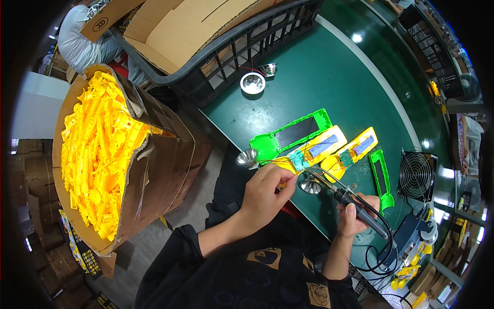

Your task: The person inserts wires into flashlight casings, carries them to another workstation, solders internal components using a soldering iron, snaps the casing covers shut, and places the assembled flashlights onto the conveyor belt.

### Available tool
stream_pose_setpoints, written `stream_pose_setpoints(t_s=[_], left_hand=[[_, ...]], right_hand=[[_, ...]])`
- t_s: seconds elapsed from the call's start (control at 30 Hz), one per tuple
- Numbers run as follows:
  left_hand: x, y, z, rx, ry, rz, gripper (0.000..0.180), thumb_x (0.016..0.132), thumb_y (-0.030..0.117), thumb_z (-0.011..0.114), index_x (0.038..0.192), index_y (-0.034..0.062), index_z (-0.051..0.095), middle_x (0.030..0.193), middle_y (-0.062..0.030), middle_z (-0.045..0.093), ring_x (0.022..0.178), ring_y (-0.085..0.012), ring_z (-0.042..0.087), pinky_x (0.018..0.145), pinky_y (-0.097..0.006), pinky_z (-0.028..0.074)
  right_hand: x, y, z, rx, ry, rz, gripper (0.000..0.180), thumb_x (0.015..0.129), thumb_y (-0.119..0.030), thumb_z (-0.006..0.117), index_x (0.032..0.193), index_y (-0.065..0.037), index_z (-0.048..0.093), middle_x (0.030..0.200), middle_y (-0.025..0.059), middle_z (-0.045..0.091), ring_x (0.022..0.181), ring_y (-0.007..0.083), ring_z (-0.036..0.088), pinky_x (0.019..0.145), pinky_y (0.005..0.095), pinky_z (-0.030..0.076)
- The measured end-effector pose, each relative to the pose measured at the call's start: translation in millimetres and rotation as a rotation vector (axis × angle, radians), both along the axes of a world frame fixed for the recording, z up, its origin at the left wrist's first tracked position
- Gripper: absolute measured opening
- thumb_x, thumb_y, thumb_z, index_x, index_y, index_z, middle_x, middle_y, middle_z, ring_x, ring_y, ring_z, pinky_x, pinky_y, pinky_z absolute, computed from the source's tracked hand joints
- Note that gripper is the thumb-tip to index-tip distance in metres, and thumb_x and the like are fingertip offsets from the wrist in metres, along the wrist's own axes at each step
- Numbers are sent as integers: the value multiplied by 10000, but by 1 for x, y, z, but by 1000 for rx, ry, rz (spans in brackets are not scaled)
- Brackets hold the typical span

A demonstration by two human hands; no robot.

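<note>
My right hand (355, 213) grips a soldering iron (373, 221) by its dark handle, its thin metal end pointing up and left over the work. My left hand (265, 193) is closed in a pinch beside a yellow housing (333, 138); what lies between the fingertips is too small to make out. This housing carries a blue battery (323, 146) and a green circuit board (298, 160) with thin wires. A second yellow housing (366, 141) with battery and board lies to its right. One silver reflector cup (310, 186) sits below the iron's tip, another (246, 157) by the green frame.
A green frame (267, 148) lies behind the housings, another (382, 177) to their right. Further back are a reflector cup (252, 83) and a black crate (216, 77). A carton of yellow parts (103, 154) stands left. At right are a fan (416, 175) and blue-grey box (404, 239).
</note>
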State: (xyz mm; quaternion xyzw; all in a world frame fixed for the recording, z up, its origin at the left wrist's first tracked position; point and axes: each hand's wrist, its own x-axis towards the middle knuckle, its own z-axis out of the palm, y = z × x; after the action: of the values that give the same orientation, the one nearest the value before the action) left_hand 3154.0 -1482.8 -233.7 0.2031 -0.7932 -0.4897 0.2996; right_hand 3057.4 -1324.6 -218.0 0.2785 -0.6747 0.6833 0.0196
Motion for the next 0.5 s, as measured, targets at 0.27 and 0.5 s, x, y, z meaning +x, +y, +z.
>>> stream_pose_setpoints(t_s=[0.27, 0.5], left_hand=[[-2, 1, 2, 7, -12, -1, 113, 710, 24, 653, 771, 30, 557, 716, -53, 547, 569, -123, 544, 524, -228, 440], [-2, 1, 7, 33, -20, 0, 107, 716, 27, 649, 765, 30, 554, 697, -48, 540, 565, -119, 534, 531, -223, 435]], right_hand=[[-2, 1, 4, -56, 25, -114, 308, 725, -210, 604, 817, 2, 400, 566, 96, 499, 395, 97, 437, 396, 181, 357], [-3, 5, 16, -96, 75, -207, 365, 714, -287, 605, 797, 3, 400, 548, 96, 470, 373, 115, 434, 385, 192, 362]])
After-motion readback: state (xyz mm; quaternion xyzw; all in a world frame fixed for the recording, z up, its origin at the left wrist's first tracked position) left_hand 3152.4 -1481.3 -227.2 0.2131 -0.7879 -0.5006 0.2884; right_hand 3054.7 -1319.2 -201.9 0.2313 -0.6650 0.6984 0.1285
